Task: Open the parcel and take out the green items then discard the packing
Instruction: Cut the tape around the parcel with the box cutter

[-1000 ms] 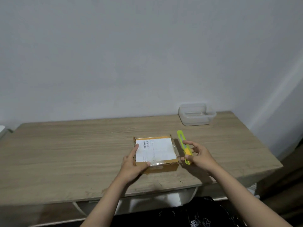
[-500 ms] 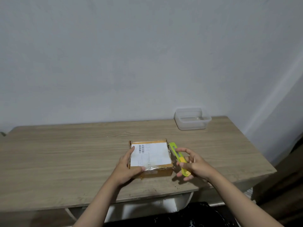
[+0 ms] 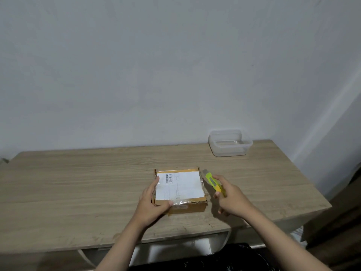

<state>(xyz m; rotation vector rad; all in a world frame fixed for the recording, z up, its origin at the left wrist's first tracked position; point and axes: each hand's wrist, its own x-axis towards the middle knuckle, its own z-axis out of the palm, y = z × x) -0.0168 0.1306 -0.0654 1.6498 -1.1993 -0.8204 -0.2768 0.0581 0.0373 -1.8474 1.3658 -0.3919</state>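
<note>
A flat brown cardboard parcel [image 3: 180, 190] with a white shipping label and clear tape lies closed on the wooden table [image 3: 78, 182]. My left hand [image 3: 152, 202] grips its near left corner, thumb on the top and fingers along the left edge. My right hand [image 3: 231, 196] holds a yellow-green utility knife [image 3: 214, 181] just right of the parcel, its tip pointing toward the parcel's far right corner. The parcel's contents are hidden.
A clear plastic container [image 3: 229, 142] without a lid stands at the table's back right, near the wall. The table's right edge runs close to my right forearm. Something dark lies below the table's front edge [image 3: 214, 259].
My right hand has closed more firmly on the knife and brought it beside the parcel's right edge. The left hand keeps its hold on the parcel.
</note>
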